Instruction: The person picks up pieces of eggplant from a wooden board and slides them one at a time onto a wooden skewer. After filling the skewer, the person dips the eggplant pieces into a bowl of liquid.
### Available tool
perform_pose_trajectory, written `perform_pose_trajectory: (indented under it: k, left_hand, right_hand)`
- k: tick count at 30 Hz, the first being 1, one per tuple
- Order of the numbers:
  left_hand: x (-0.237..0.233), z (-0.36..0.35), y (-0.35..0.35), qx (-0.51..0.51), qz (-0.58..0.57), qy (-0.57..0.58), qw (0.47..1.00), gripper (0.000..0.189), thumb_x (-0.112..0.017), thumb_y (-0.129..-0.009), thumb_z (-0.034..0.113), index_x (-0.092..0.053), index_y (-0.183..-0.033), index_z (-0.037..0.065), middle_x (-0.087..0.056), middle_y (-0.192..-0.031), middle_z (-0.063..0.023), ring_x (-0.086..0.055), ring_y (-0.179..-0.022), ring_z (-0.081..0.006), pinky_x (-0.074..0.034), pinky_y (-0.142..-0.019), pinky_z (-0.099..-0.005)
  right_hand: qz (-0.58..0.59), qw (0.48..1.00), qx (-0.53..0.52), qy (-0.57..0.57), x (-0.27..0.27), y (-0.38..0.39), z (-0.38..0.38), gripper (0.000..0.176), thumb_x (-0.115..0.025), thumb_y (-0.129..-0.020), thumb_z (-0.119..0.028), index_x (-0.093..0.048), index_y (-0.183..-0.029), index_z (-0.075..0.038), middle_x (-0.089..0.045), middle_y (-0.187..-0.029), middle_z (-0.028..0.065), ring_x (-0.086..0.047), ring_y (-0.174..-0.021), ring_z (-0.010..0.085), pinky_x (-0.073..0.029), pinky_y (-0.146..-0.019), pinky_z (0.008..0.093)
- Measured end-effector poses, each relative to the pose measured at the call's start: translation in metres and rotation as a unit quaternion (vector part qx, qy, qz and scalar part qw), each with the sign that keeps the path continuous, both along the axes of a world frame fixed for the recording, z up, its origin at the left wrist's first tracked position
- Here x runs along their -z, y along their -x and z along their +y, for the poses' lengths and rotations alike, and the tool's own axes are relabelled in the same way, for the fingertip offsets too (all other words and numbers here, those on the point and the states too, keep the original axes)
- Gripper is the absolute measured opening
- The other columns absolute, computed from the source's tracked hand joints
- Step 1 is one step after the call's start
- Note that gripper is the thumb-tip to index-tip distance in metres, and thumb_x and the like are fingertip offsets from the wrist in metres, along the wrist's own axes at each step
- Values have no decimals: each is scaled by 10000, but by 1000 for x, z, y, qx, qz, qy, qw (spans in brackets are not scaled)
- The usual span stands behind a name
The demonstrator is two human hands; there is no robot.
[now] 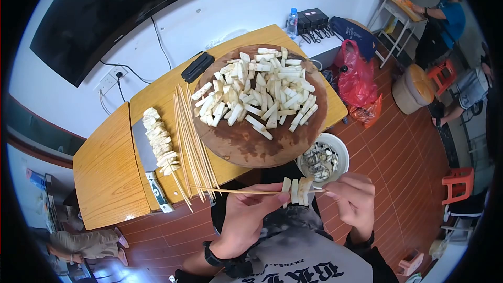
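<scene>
My left hand (246, 217) is closed around a thin bamboo skewer (225, 191), its thumb by the first of several pale vegetable pieces (295, 191) threaded on it. At the skewer's other end, my right hand (353, 199) pinches near the tip, just right of the pieces. Beyond my hands, a round wooden chopping board (230, 144) carries a heap of cut pale vegetable sticks (251, 91). Left of the board lie loose bamboo skewers (191, 141). Next to them a loaded skewer of pale slices (159, 139) rests on a knife (157, 191) with a dark-and-white handle.
The wooden table (110, 173) stands against the wall below a screen (112, 18). A white bucket (343, 152) with grey-white pieces is below the board's right edge. Red bags (356, 81), a lidded bin (411, 91) and red stools (457, 186) are on the right. Other people stand or sit farther off.
</scene>
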State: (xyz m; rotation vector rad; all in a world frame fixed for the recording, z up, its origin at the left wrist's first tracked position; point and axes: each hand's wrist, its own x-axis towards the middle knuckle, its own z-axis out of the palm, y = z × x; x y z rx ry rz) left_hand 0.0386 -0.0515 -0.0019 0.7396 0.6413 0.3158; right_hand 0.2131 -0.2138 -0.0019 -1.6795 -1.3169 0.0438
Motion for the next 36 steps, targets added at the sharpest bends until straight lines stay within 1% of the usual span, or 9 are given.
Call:
perform_pose_trajectory:
  k: [12, 16, 19, 21, 23, 26, 29, 30, 36]
  left_hand:
    - [6, -3, -1, 10, -15, -4, 1000, 304, -694, -896, -84, -665, -1199, -73, -728, -1117, -154, -698, -982, -145, -551, -891, -265]
    - [-21, 4, -7, 40, -50, -30, 997, 341, -660, -870, -144, -653, -1203, -73, -686, -1207, -155, -676, -1036, -144, -543, -911, -275]
    - [-18, 34, 2, 69, -4, -176, 982, 366, -622, -852, -178, -653, -1196, -57, -664, -1228, -133, -663, -1030, -146, -535, -917, -277]
    - [-13, 53, -5, 62, 24, -395, 916, 312, -599, -863, -148, -686, -1134, -20, -688, -1096, -101, -664, -962, -147, -524, -858, -254]
    - [-32, 66, -22, 61, 102, -612, 782, 265, -646, -831, -109, -697, -1076, -21, -682, -1051, -133, -674, -929, -217, -531, -810, -296]
    - [-33, 75, -53, 11, 98, -777, 622, 214, -712, -806, -44, -719, -1017, -8, -679, -952, -137, -682, -796, -253, -538, -723, -324]
    - [-26, 74, -80, 23, 128, -780, 612, 206, -762, -804, 67, -720, -995, 3, -658, -918, -145, -659, -807, -326, -536, -731, -375]
    - [-21, 74, -87, 15, 152, -812, 564, 218, -795, -778, 132, -711, -943, 17, -658, -907, -135, -643, -826, -343, -524, -739, -417]
    - [-12, 68, -106, 9, 223, -817, 531, 169, -773, -764, 82, -674, -888, 24, -658, -846, -136, -641, -799, -335, -519, -720, -428]
  right_hand:
    - [15, 1000, -5, -5, 0, 2, 3, 88, -700, -722, 25, -681, -808, 36, -580, -643, 129, -576, -539, 291, -427, -497, 372]
    - [48, 999, 25, -8, 2, -2, -5, 42, -701, -782, 10, -685, -810, 37, -621, -674, 130, -587, -549, 278, -444, -516, 345]
    - [91, 990, 106, -19, 1, -6, -19, 61, -705, -837, -16, -688, -815, 39, -650, -702, 118, -598, -562, 222, -449, -534, 312]
    - [129, 977, 163, -47, 7, -10, -28, 87, -705, -867, -34, -690, -823, 40, -656, -711, 105, -601, -577, 173, -446, -544, 288]
    - [153, 971, 175, -53, 8, -14, -34, 110, -703, -904, -53, -694, -852, 43, -649, -711, 85, -594, -596, 123, -436, -548, 259]
    - [170, 964, 187, -77, 14, -16, -35, 110, -703, -915, -58, -697, -871, 43, -644, -706, 80, -592, -595, 120, -435, -551, 250]
    - [180, 963, 185, -84, 17, -18, -36, 112, -707, -918, -64, -697, -878, 41, -648, -711, 80, -592, -594, 121, -436, -553, 249]
    - [185, 961, 185, -88, 17, -18, -36, 113, -707, -918, -64, -697, -876, 40, -648, -711, 81, -593, -593, 122, -437, -553, 250]
    - [187, 959, 188, -98, 20, -26, -41, 115, -699, -921, -62, -694, -869, 40, -649, -711, 85, -595, -591, 126, -439, -551, 252]
